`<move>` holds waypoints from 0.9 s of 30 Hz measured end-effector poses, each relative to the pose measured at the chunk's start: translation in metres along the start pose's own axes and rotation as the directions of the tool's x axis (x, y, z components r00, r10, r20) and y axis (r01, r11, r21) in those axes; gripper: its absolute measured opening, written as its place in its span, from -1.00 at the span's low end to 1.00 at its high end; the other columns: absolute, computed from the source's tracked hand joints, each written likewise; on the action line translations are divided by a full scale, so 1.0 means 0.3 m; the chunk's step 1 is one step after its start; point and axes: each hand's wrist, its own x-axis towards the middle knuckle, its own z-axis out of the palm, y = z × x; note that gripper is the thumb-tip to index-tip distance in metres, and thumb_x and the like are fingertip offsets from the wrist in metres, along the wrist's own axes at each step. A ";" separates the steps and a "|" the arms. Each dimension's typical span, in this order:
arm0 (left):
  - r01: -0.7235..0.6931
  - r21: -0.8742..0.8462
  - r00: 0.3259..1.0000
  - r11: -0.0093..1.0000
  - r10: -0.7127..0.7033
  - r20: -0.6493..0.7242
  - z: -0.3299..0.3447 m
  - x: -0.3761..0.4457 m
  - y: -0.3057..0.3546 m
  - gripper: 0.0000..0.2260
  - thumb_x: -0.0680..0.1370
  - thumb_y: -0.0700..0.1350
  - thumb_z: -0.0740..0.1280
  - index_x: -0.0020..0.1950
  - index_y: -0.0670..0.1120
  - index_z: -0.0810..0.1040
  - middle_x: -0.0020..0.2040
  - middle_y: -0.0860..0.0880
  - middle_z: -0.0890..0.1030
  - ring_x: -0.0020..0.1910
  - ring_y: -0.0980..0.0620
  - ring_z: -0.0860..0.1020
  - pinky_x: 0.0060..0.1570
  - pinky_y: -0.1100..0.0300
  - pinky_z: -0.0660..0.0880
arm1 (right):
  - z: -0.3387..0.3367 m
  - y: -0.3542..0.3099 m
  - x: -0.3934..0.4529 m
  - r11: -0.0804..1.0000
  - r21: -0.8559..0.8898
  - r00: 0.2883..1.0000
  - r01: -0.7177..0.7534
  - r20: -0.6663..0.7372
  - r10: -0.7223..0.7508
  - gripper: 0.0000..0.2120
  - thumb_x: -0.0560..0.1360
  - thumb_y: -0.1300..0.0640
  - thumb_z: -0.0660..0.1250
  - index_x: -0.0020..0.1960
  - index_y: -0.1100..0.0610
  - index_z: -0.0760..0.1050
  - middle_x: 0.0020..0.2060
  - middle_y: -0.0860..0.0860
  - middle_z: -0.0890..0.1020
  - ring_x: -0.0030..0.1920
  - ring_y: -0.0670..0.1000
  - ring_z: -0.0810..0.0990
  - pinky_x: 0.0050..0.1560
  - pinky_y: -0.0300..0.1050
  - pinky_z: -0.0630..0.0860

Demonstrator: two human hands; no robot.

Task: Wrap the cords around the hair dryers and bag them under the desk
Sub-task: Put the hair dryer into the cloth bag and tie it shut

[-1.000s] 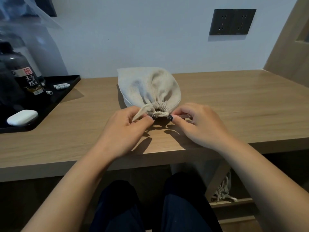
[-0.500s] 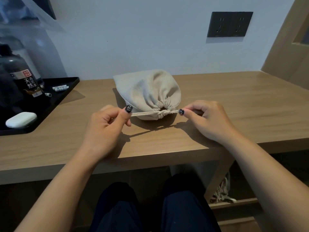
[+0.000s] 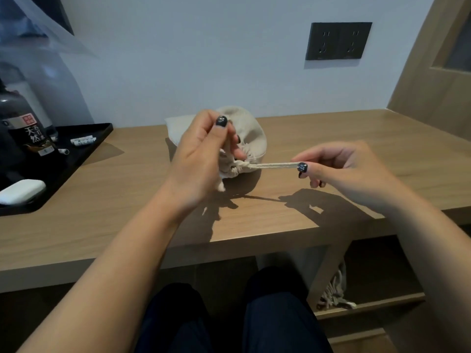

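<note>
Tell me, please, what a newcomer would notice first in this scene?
The beige drawstring bag at mid-desk, its drawstring pulled taut to the right by the right hand. The left hand hovers over the bag's cinched mouth. At far left, a black tray holds a water bottle.

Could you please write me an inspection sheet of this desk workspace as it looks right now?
Surface: wooden desk, light grain, against a white wall.
Job's things: beige drawstring bag cinched on the desk; drawstring taut toward the right; second drawstring bag on the shelf under the desk.
Clutter: black tray with a bottle, white case and small sachets.
Grips: left hand at the bag's neck, its hold unclear; right hand pinches the drawstring.
Cables: nothing seen.
Surroundings: dark wall socket panel, wooden door frame at right.
</note>
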 end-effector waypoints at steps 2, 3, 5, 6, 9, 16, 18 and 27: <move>-0.057 0.205 0.997 0.977 0.045 0.062 0.006 0.020 -0.014 -0.84 0.65 -0.12 0.12 -0.08 -0.04 0.44 -0.19 0.07 0.52 -0.35 0.11 0.52 -0.27 0.18 0.50 | -0.017 -0.003 0.002 1.000 0.016 0.999 0.021 -0.029 -0.021 -0.83 0.49 0.34 0.36 -0.05 0.12 0.66 -0.27 0.06 0.70 -0.33 -0.04 0.59 -0.26 -0.23 0.55; -0.090 0.303 0.994 0.949 0.067 0.085 0.009 0.029 -0.021 -0.85 0.64 -0.15 0.15 -0.06 -0.03 0.48 -0.19 0.09 0.51 -0.37 0.14 0.50 -0.29 0.19 0.47 | -0.024 -0.004 0.003 0.999 0.024 0.999 0.031 -0.038 -0.030 -0.82 0.49 0.36 0.36 -0.06 0.13 0.66 -0.29 0.04 0.70 -0.34 -0.05 0.59 -0.27 -0.23 0.55; -0.160 0.461 0.987 0.873 0.129 0.098 0.012 0.044 -0.038 -0.87 0.61 -0.19 0.24 -0.04 -0.04 0.57 -0.15 0.11 0.51 -0.35 0.12 0.52 -0.29 0.19 0.47 | -0.038 -0.005 0.004 0.998 0.051 0.998 0.046 -0.051 -0.043 -0.82 0.47 0.38 0.37 -0.09 0.13 0.65 -0.33 0.01 0.69 -0.34 -0.05 0.60 -0.26 -0.22 0.55; -0.174 0.506 0.985 0.845 0.149 0.090 0.015 0.048 -0.042 -0.90 0.58 -0.19 0.31 -0.03 -0.05 0.62 -0.14 0.13 0.52 -0.33 0.11 0.53 -0.27 0.19 0.48 | -0.043 -0.006 0.004 0.996 0.069 0.997 0.052 -0.060 -0.048 -0.83 0.46 0.37 0.38 -0.10 0.14 0.65 -0.34 0.00 0.68 -0.34 -0.05 0.60 -0.26 -0.21 0.56; -0.175 0.580 0.984 0.796 0.167 0.067 0.022 0.058 -0.043 -0.89 0.49 -0.24 0.43 -0.03 -0.10 0.70 -0.18 0.15 0.55 -0.30 0.16 0.52 -0.17 0.23 0.50 | -0.053 -0.018 0.007 0.990 0.113 0.992 0.081 -0.101 -0.069 -0.87 0.44 0.37 0.40 -0.11 0.18 0.64 -0.34 0.02 0.68 -0.34 -0.05 0.60 -0.26 -0.20 0.57; -0.238 0.761 0.933 0.604 -0.077 0.353 0.040 0.057 -0.028 -0.76 0.54 -0.29 0.18 0.10 -0.13 0.59 0.20 0.01 0.45 0.11 0.09 0.44 0.04 0.44 0.29 | -0.052 -0.119 0.065 0.984 0.074 0.985 0.159 -0.085 -0.153 -0.91 0.44 0.28 0.43 -0.08 0.15 0.64 -0.21 0.13 0.68 -0.25 0.00 0.65 -0.18 -0.14 0.62; -0.224 0.753 0.906 0.619 -0.152 0.395 0.037 0.050 -0.022 -0.84 0.53 -0.15 0.19 -0.02 -0.09 0.55 0.17 0.06 0.41 0.07 0.13 0.42 0.00 0.46 0.30 | -0.040 -0.158 0.089 0.980 0.063 0.981 0.191 -0.058 -0.188 -0.90 0.46 0.31 0.42 -0.07 0.16 0.63 -0.20 0.16 0.68 -0.25 0.01 0.65 -0.17 -0.13 0.61; -0.024 0.526 0.889 0.850 -0.222 0.401 0.019 0.035 0.005 -0.74 0.63 -0.19 0.21 -0.05 -0.31 0.64 -0.29 0.11 0.52 -0.28 0.19 0.41 -0.18 0.22 0.38 | 0.048 -0.197 0.270 0.962 0.274 1.000 -0.005 0.007 0.003 -0.91 0.44 0.29 0.45 -0.06 0.22 0.61 -0.33 0.04 0.65 -0.37 -0.06 0.56 -0.30 -0.25 0.50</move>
